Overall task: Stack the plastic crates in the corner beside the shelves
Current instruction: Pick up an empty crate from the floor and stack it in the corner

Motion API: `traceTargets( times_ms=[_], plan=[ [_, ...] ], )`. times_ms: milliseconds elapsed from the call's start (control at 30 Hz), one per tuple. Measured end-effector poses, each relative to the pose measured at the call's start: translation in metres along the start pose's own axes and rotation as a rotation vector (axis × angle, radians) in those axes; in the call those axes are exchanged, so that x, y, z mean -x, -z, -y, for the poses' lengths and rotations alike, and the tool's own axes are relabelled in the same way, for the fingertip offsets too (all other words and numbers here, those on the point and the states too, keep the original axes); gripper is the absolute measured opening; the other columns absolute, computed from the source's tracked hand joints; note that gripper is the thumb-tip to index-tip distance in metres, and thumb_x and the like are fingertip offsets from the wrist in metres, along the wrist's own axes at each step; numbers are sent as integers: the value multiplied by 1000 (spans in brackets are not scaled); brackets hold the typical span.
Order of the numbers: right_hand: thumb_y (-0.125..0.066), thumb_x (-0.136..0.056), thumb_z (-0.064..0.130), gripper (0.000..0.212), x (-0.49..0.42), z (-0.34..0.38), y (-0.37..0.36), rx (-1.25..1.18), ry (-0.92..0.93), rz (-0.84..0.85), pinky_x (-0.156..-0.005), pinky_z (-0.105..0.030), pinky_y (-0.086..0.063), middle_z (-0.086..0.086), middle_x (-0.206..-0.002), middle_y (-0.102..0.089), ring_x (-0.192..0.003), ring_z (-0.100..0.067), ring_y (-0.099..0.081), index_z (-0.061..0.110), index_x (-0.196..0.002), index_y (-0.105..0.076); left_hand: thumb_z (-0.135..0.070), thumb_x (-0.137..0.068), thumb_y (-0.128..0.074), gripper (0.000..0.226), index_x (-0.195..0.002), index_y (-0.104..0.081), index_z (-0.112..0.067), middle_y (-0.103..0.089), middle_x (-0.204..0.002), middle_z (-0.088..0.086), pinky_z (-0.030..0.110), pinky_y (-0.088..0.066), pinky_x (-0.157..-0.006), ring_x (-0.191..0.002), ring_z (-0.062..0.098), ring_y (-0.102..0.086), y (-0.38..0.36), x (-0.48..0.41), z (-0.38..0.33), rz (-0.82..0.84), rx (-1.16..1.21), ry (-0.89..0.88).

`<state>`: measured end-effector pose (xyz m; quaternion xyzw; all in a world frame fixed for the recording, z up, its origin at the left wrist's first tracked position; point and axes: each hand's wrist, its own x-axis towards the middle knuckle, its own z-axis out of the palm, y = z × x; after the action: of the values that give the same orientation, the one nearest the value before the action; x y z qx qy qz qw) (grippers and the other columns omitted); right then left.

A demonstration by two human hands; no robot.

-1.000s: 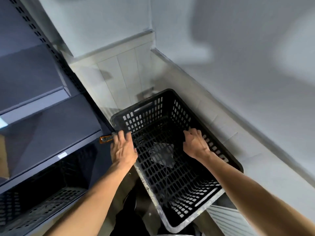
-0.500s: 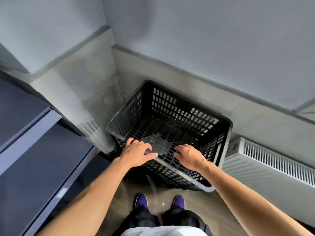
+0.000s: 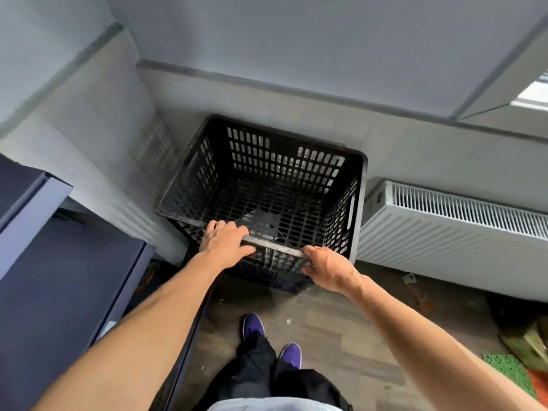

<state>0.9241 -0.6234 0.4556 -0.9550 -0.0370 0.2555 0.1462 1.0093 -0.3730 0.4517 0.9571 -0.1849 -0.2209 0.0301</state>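
A black perforated plastic crate [image 3: 275,179] stands upright in the corner where two grey walls meet, and it holds nothing. Its underside is hidden, so I cannot tell what it rests on. My left hand [image 3: 226,241] lies over the crate's near rim, fingers curled onto the edge. My right hand [image 3: 327,268] grips the same near rim further right, thumb along the top. Both arms reach forward from the bottom of the view.
Dark blue metal shelves [image 3: 53,262] fill the left side, close to the crate. A white radiator [image 3: 444,232] runs along the right wall. My purple shoes [image 3: 252,324] stand on the wooden floor. Green and orange items [image 3: 516,369] lie at bottom right.
The crate went from tilted in my hands beside the shelves to upright in the corner. My hands shifted from its sides to the near rim, and my view has pulled back.
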Motion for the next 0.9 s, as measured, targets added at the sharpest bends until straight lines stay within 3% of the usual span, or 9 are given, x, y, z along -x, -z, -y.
traceTargets(
  times_ms=[67,267,400,467,567,667,800,900],
  plan=[
    [-57,-91,26,38,7,-3,-5,17,12,-62,-92,-43,-50,-6,-122,-63,-118,-29,-55,17,-127,-49,-55,-95,-50,47,-133,-53,-28,-58,-129,3,42,-25,-111,-125,30,-46,-1,-1,1,3,-37,4],
    [-60,-84,17,32,17,-10,-13,135,-67,-142,-78,-39,-49,-7,-104,-69,-100,-32,-65,17,-114,-50,-42,-97,-55,43,-138,-49,-28,-60,-127,1,39,-32,-108,-123,26,-52,10,-3,13,43,-90,-49],
    [-57,-89,24,34,6,3,-11,137,-148,-120,-77,-38,-51,-7,-108,-71,-103,-32,-67,18,-122,-52,-34,-96,-58,23,-118,-65,-30,-70,-103,-3,35,-42,-98,-101,24,-62,11,-20,29,25,-108,-51],
    [-55,-92,27,34,-3,12,-10,125,-184,-118,-79,-39,-53,-7,-110,-71,-103,-32,-67,21,-126,-53,-30,-96,-59,15,-107,-69,-29,-72,-100,-1,33,-43,-94,-100,23,-63,13,-24,37,33,-74,-82],
    [-56,-92,27,33,-15,25,-12,130,-192,-123,-79,-40,-57,-5,-107,-72,-99,-31,-68,24,-125,-55,-33,-98,-56,18,-110,-68,-28,-72,-104,1,34,-48,-90,-101,23,-65,14,-30,51,51,-168,-138],
    [-59,-92,30,25,-24,28,-11,167,-185,-119,-76,-42,-58,-4,-98,-73,-89,-30,-70,24,-116,-59,-44,-97,-54,21,-105,-68,-29,-73,-93,-2,33,-53,-79,-89,21,-69,16,-37,65,35,-214,-210],
    [-59,-95,31,18,-28,24,-2,225,-157,-83,-75,-39,-57,-4,-94,-73,-88,-28,-70,19,-108,-62,-44,-98,-51,26,-112,-65,-27,-73,-91,-2,31,-44,-66,-84,22,-69,12,-40,72,-61,-205,-362],
    [-57,-95,28,20,-30,19,7,256,-198,-107,-74,-37,-53,-6,-97,-72,-91,-29,-70,17,-110,-62,-36,-100,-54,22,-109,-65,-20,-70,-79,-3,30,-41,-60,-70,19,-64,15,-47,66,-98,-218,-418]
  ],
)
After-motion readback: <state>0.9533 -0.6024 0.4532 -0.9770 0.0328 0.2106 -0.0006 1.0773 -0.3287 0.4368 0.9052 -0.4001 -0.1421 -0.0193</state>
